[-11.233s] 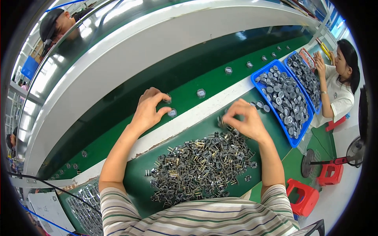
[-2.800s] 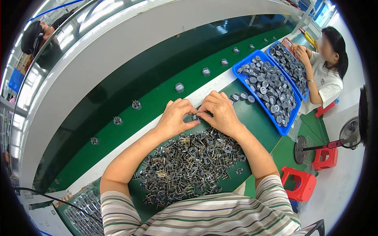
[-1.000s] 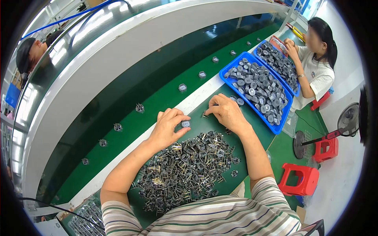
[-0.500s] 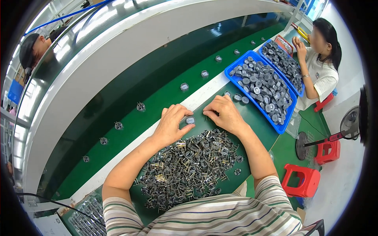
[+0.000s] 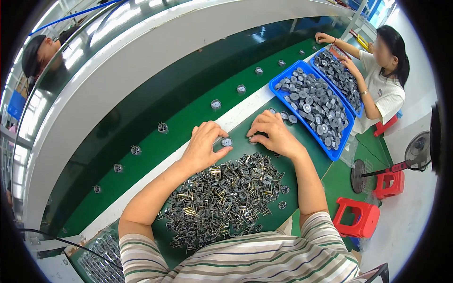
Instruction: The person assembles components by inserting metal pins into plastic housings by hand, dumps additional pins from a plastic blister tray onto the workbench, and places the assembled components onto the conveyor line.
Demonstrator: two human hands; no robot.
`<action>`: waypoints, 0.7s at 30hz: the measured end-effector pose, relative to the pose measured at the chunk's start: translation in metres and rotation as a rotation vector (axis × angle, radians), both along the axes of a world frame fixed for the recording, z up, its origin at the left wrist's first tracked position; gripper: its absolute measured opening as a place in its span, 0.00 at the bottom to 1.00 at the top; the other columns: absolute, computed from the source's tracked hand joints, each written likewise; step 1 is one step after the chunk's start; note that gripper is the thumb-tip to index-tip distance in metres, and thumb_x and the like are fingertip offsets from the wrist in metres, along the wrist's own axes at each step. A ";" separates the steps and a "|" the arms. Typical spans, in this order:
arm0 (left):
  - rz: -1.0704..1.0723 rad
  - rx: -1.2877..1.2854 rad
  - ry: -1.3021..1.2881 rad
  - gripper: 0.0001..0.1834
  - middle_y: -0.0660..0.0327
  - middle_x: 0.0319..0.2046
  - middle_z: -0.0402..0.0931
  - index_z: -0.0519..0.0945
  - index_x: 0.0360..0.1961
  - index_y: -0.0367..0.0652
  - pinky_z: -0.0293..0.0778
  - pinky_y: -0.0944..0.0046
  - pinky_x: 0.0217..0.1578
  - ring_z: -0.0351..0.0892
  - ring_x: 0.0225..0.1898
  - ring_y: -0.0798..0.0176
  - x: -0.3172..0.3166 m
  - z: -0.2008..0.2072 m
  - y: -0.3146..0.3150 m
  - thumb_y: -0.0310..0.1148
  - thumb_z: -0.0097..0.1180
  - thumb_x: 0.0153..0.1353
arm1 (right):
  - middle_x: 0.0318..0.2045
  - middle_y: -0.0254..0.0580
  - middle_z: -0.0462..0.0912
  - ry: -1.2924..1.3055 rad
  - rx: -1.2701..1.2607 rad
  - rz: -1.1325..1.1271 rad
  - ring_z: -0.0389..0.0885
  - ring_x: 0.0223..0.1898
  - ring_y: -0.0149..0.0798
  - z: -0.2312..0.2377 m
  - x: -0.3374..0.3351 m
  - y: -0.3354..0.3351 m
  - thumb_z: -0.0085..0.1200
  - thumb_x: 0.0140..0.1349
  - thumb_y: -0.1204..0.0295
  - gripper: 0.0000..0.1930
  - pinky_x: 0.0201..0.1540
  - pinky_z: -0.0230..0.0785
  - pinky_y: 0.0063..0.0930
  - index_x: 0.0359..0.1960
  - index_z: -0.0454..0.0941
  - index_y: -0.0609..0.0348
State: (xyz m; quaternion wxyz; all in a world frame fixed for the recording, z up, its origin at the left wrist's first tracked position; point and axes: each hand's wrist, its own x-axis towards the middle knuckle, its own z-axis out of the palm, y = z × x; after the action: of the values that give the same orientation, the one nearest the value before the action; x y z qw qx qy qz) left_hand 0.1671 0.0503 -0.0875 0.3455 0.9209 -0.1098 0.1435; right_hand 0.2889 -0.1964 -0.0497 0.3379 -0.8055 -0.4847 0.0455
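Note:
Between the thumb and forefinger of my left hand (image 5: 204,145) sits a small grey plastic housing (image 5: 227,142) with a pale face, just above the green table. To its right, the fingertips of my right hand (image 5: 273,134) pinch a small part (image 5: 252,140), mostly covered by the fingers, its kind unclear. A wide heap of dark plastic pieces with brass-coloured pins (image 5: 222,203) lies below both hands, close to my body. Beyond my right hand, a few loose round grey housings (image 5: 288,117) rest beside a blue tray (image 5: 336,153) filled with more of them.
A green conveyor belt (image 5: 188,114) carries a spaced row of parts past a white ledge (image 5: 118,207). At the far right a co-worker (image 5: 384,75) reaches over a second blue tray (image 5: 361,111). Red stools (image 5: 357,218) and a fan (image 5: 419,150) stand to the right.
Parts on the belt have shifted slightly toward the lower left. My right fingers have turned and now show a small part at their tips. The co-worker's one hand has reached out to the belt.

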 end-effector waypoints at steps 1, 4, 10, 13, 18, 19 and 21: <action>0.002 0.001 0.001 0.18 0.61 0.43 0.75 0.83 0.44 0.46 0.65 0.56 0.54 0.75 0.51 0.55 0.001 0.000 -0.001 0.36 0.76 0.54 | 0.36 0.32 0.83 -0.063 -0.065 -0.024 0.77 0.46 0.39 -0.002 0.000 0.003 0.70 0.59 0.70 0.05 0.57 0.59 0.44 0.36 0.88 0.51; -0.006 -0.002 -0.001 0.19 0.61 0.42 0.75 0.83 0.43 0.45 0.65 0.56 0.52 0.75 0.50 0.55 0.003 -0.002 -0.002 0.36 0.77 0.53 | 0.34 0.28 0.83 -0.104 -0.032 -0.049 0.77 0.46 0.36 -0.007 -0.007 0.020 0.71 0.58 0.69 0.04 0.53 0.58 0.40 0.30 0.87 0.49; 0.007 0.013 -0.010 0.19 0.62 0.41 0.74 0.84 0.43 0.46 0.64 0.56 0.51 0.75 0.48 0.56 0.003 -0.005 -0.001 0.38 0.78 0.52 | 0.34 0.27 0.83 -0.116 0.141 -0.035 0.77 0.45 0.36 -0.023 -0.017 0.046 0.74 0.56 0.68 0.06 0.52 0.59 0.39 0.31 0.87 0.50; 0.004 0.002 0.004 0.20 0.62 0.40 0.74 0.84 0.43 0.46 0.64 0.56 0.51 0.75 0.48 0.56 0.003 -0.005 0.000 0.38 0.79 0.52 | 0.33 0.26 0.83 -0.207 0.142 -0.016 0.77 0.45 0.36 -0.021 -0.017 0.048 0.74 0.54 0.68 0.07 0.52 0.60 0.39 0.31 0.87 0.50; -0.002 -0.007 0.027 0.20 0.63 0.41 0.75 0.84 0.42 0.45 0.64 0.56 0.51 0.75 0.48 0.57 0.005 -0.006 -0.001 0.38 0.79 0.51 | 0.34 0.26 0.83 -0.306 0.129 0.012 0.77 0.44 0.37 -0.022 -0.018 0.049 0.73 0.54 0.69 0.06 0.50 0.61 0.39 0.32 0.87 0.49; -0.003 -0.007 0.027 0.20 0.63 0.41 0.75 0.84 0.42 0.45 0.64 0.56 0.51 0.75 0.48 0.57 0.006 -0.005 -0.002 0.38 0.79 0.51 | 0.34 0.26 0.84 -0.283 0.120 0.014 0.78 0.44 0.37 -0.022 -0.017 0.048 0.72 0.54 0.70 0.06 0.49 0.62 0.39 0.33 0.87 0.50; 0.008 -0.015 0.039 0.19 0.63 0.41 0.76 0.85 0.42 0.45 0.65 0.56 0.52 0.76 0.49 0.57 0.006 -0.005 0.000 0.37 0.79 0.51 | 0.35 0.27 0.84 -0.224 0.080 0.008 0.78 0.44 0.38 -0.017 -0.021 0.047 0.71 0.56 0.70 0.06 0.50 0.63 0.39 0.34 0.87 0.50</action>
State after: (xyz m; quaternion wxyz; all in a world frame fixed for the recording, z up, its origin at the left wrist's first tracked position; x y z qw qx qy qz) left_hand 0.1730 0.0503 -0.0924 0.3540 0.9213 -0.0983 0.1277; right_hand 0.2681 -0.1496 -0.0665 0.3133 -0.7894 -0.5242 -0.0631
